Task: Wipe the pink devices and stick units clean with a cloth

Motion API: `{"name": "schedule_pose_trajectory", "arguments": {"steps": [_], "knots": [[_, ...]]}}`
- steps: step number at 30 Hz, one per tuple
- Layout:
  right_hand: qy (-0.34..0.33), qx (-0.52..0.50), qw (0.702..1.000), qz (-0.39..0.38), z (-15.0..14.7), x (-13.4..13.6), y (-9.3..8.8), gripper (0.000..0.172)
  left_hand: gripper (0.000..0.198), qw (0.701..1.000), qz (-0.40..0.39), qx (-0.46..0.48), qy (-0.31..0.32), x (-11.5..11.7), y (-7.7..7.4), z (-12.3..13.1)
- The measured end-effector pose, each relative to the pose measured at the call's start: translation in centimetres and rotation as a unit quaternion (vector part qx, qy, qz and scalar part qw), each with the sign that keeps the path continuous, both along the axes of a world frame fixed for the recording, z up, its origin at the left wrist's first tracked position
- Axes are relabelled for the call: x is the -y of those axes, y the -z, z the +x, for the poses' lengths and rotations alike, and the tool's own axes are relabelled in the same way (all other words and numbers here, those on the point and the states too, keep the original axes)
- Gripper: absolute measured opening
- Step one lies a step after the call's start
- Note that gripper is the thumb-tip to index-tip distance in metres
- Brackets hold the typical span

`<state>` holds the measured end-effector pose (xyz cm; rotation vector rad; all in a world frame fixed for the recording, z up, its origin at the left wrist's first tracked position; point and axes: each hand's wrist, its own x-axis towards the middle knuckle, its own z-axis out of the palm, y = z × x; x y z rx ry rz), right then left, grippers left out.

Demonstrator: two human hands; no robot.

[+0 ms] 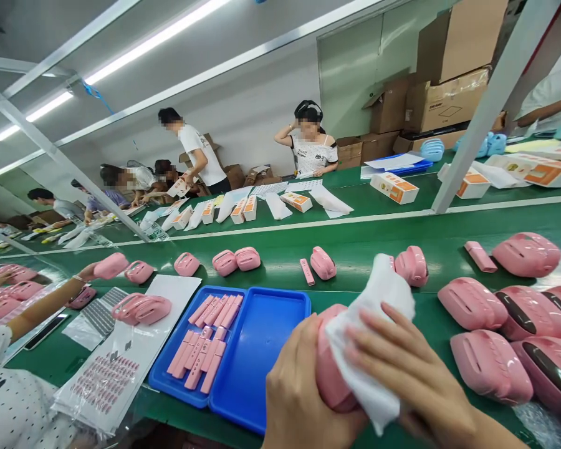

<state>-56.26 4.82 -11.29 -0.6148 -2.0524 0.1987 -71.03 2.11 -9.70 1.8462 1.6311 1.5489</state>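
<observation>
My left hand (293, 386) is wrapped around a glossy pink plastic housing (327, 365), held up above the front of the green bench. Over its right side lies a white cloth (386, 296), which my right hand (416, 368) presses against the surface with its fingers fairly straight. The cloth and my fingers hide much of the housing. Just left of my hands is an empty-looking blue tray (266, 337). Beside it, another blue tray (156, 374) contains several slim pink bars (208, 358).
Several pink housings (490, 365) crowd the bench at right. More, such as one pink housing (323, 263), sit along the green belt (280, 277). A co-worker's hand (88, 272) holds one at left. White-orange boxes (395, 187) lie across the line, where other people work.
</observation>
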Motion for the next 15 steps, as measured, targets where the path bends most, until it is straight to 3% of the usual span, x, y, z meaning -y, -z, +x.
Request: {"name": "schedule_pose_trajectory", "arguments": {"steps": [4,6,7,10,13,15], "knots": [[-0.021,-0.068,0.997,-0.006,-0.4,-3.1,-0.5,0.053,0.072,0.999,-0.016,-0.051,-0.007,0.4,-0.6,-0.6],[-0.041,-0.174,0.977,-0.119,-1.2,-3.7,0.3,0.064,0.070,0.997,-0.048,-0.054,-0.008,0.6,-1.2,-0.9],[-0.048,-0.236,0.947,-0.213,-1.7,-3.8,0.9,0.066,0.070,0.997,-0.069,-0.040,-0.010,0.6,-1.5,-1.1],[-0.035,-0.361,0.813,-0.455,-3.2,-3.3,3.2,0.051,0.067,0.985,-0.158,0.059,0.026,0.7,-1.8,-1.9],[0.001,-0.399,0.754,-0.521,-4.2,-2.8,4.1,0.042,0.065,0.937,-0.230,0.249,0.082,0.3,-1.1,-2.4],[0.016,-0.411,0.732,-0.544,-4.3,-2.8,3.7,0.040,0.065,0.873,-0.254,0.402,0.112,-0.2,-0.3,-2.4]]}}
